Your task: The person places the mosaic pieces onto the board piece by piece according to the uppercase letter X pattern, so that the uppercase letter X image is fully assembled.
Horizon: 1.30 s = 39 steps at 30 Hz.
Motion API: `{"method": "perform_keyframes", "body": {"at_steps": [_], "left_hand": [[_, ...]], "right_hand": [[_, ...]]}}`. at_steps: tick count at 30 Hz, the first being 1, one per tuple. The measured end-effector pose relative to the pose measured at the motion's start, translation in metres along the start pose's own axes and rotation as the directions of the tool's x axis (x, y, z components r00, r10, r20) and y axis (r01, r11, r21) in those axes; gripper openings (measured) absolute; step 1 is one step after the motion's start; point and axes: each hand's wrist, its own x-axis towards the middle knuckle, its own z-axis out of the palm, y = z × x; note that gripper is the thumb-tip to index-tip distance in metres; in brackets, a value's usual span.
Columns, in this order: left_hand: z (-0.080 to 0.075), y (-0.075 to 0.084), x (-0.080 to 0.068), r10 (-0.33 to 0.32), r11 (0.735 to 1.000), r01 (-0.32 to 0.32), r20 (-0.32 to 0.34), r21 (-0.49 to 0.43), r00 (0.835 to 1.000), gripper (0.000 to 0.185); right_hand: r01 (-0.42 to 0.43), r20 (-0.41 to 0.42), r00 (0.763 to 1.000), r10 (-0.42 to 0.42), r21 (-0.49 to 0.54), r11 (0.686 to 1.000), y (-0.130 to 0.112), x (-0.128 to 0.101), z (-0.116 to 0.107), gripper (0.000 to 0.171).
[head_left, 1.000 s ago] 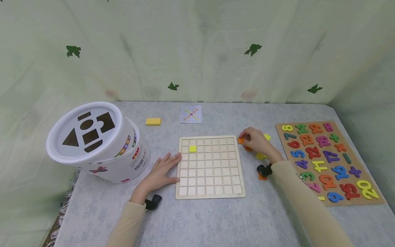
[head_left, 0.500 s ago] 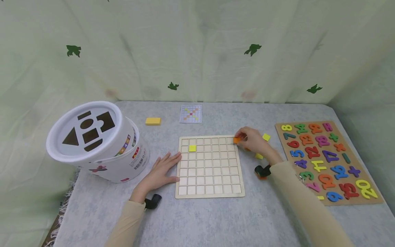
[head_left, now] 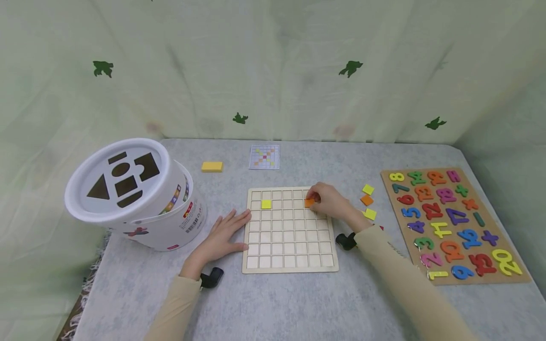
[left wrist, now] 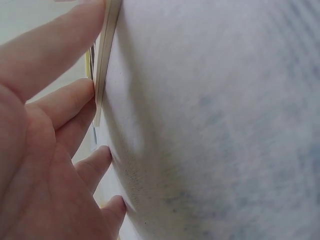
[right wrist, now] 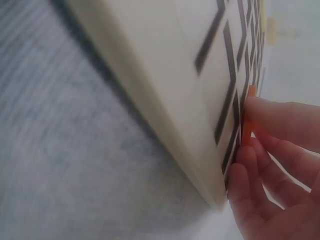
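Fingers (right wrist: 280, 122) of the right hand (head_left: 328, 202) pinch an orange tile (head_left: 309, 202) over the grid board (head_left: 290, 255).
Left hand (head_left: 223, 234), fingers flat, steadies its left edge; best lowered square into one cell.

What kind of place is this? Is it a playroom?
Probably a play or learning table set up for recording, with green cloth hung around it. On it are a wooden grid board, a number puzzle board and a white shape-sorter bucket.

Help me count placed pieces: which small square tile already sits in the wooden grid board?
The yellow square tile, second row, second column; the orange tile is pinched by the right hand.
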Motion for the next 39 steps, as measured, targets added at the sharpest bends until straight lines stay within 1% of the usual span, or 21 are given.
{"method": "perform_keyframes", "body": {"at_steps": [6, 10, 12, 14, 18, 21, 25, 29, 30, 33, 39], "left_hand": [[0.0, 0.0, 0.0, -0.005, 1.0, 0.005, 0.0, 0.001, 1.0, 0.08], [0.001, -0.001, 0.001, -0.003, 1.0, 0.003, -0.002, 0.001, 1.0, 0.08], [0.001, -0.001, 0.001, 0.002, 1.0, -0.002, 0.0, 0.001, 1.0, 0.08], [0.001, -0.001, 0.001, 0.006, 1.0, -0.006, 0.002, -0.001, 1.0, 0.08], [0.001, -0.001, 0.001, 0.004, 1.0, -0.004, 0.006, -0.001, 1.0, 0.08], [0.0, -0.001, 0.001, -0.002, 1.0, 0.002, 0.007, 0.002, 1.0, 0.08], [0.0, -0.001, 0.0, -0.003, 1.0, 0.003, 0.003, 0.003, 1.0, 0.08], [0.001, -0.002, 0.0, 0.001, 1.0, -0.001, 0.0, 0.001, 1.0, 0.08], [0.001, -0.002, 0.0, 0.002, 1.0, -0.002, 0.0, 0.0, 1.0, 0.08], [0.001, -0.002, 0.0, 0.007, 1.0, -0.007, -0.002, -0.004, 1.0, 0.08], [0.001, -0.002, 0.0, 0.013, 1.0, -0.013, -0.005, -0.009, 1.0, 0.08]], "right_hand": [[-0.004, -0.001, 1.0, 0.004, -0.03, 1.0, 0.001, 0.004, 0.005, 0.017], [-0.018, -0.004, 1.0, 0.018, 0.008, 1.0, 0.001, 0.002, 0.002, 0.017], [-0.04, -0.017, 0.999, 0.041, 0.047, 0.998, 0.003, -0.002, -0.003, 0.017], [-0.054, -0.039, 0.998, 0.058, 0.086, 0.995, 0.006, -0.008, -0.011, 0.018], [-0.076, -0.111, 0.99, 0.093, 0.146, 0.986, 0.015, -0.026, -0.029, 0.019], [-0.117, -0.152, 0.979, 0.138, 0.142, 0.983, 0.027, -0.043, -0.04, 0.019], [-0.187, -0.157, 0.966, 0.208, 0.139, 0.973, 0.043, -0.065, -0.049, 0.02], [-0.258, -0.113, 0.954, 0.277, 0.158, 0.953, 0.054, -0.081, -0.052, 0.021], [-0.274, -0.1, 0.952, 0.29, 0.149, 0.95, 0.056, -0.084, -0.052, 0.021], [-0.284, -0.076, 0.953, 0.295, 0.13, 0.95, 0.06, -0.092, -0.05, 0.023], [-0.237, -0.088, 0.967, 0.238, 0.024, 0.971, 0.066, -0.095, -0.043, 0.024]]}}
